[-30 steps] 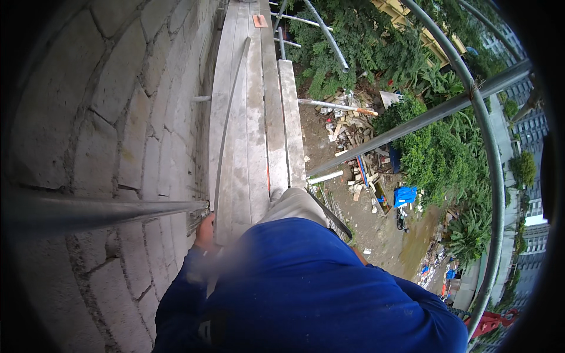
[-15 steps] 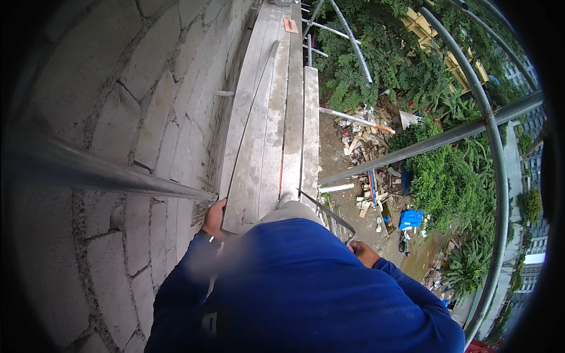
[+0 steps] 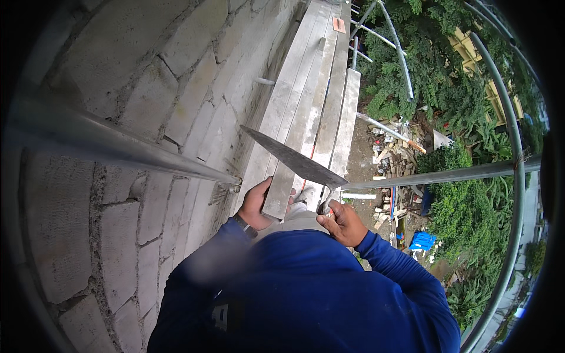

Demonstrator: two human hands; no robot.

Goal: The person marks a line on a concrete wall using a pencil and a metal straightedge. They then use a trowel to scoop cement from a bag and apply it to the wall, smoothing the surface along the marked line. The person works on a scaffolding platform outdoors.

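Observation:
My left hand (image 3: 255, 205) is closed round the near end of a long narrow board (image 3: 280, 195), thumb on one side and fingertips showing on the other. The board stretches away from me over the planks. In my right hand (image 3: 346, 223) is a trowel (image 3: 294, 160), its handle gripped close to my body. The trowel's grey pointed blade lies across the view above the board, tip toward the wall, hiding part of the board. Whether blade and board touch, I cannot tell.
A rough block wall (image 3: 126, 220) rises on the left, with a metal pole (image 3: 170, 163) near it. I am on scaffold planks (image 3: 347, 112); an orange hand float (image 3: 339, 25) lies at the far end. Scaffold tubes (image 3: 506, 112) edge the right side, above debris (image 3: 391, 144) far below.
My right hand has brought the trowel from beside my right hip inward, its blade now over the board. The left hand still holds the board's near end. The whole view has shifted.

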